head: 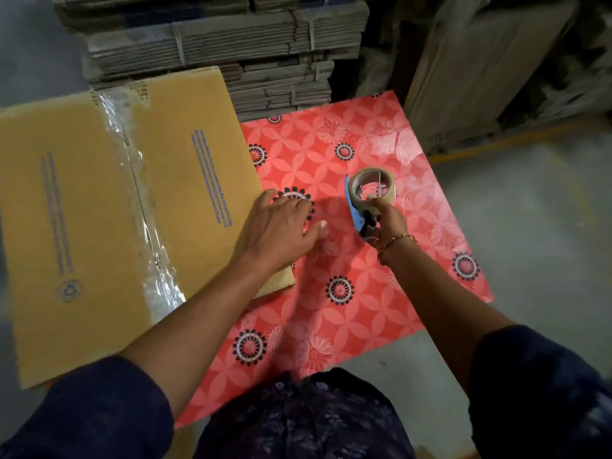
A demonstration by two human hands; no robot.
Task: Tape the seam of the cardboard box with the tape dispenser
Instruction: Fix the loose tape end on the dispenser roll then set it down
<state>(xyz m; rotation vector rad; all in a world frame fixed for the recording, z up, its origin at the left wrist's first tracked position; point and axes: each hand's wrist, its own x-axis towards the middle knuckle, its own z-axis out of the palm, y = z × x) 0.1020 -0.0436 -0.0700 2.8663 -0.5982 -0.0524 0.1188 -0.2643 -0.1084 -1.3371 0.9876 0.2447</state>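
A flattened brown cardboard box (82, 210) lies at the left, partly on a red flowered mat (347, 293). A shiny strip of clear tape (132, 180) runs along its middle seam from far edge to near edge. My left hand (281, 230) rests palm down, fingers spread, at the box's right edge, partly on the mat. My right hand (385, 223) grips the blue tape dispenser (367, 197) by its handle, with the tape roll up, just above the mat and to the right of the box.
Bundled stacks of flat cardboard (225, 51) stand behind the box and mat. More wrapped cardboard sheets (490, 71) lean at the back right. Grey concrete floor (536, 226) lies to the right of the mat.
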